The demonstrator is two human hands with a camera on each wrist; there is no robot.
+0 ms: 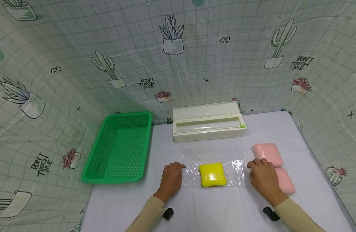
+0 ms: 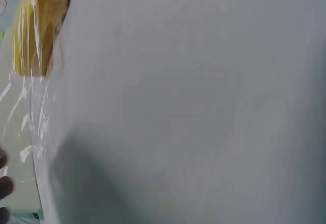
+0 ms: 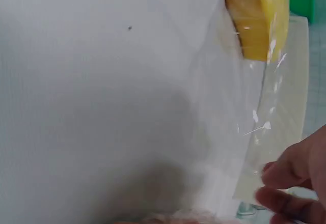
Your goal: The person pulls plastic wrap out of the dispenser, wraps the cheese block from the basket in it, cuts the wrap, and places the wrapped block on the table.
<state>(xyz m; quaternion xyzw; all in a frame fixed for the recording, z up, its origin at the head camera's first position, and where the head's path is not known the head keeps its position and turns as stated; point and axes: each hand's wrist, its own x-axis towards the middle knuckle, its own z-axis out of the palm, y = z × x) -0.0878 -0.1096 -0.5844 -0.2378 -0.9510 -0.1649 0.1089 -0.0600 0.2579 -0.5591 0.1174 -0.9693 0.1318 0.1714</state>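
A yellow pillow-shaped block lies on the white tabletop, with a strip of clear cling film over it that spreads out to both sides. My left hand pinches the left end of the film. At the right end, my right hand holds the film between thumb and fingers. The right wrist view shows the thumb close to the fingers. Only a few fingertips of the left hand enter the left wrist view. The block's underside is hidden.
Behind the block stands a white cling film dispenser, lid raised, with a green slider. A green perforated basket is at the left. Two pink blocks, the farther one and the nearer one, lie beside my right hand.
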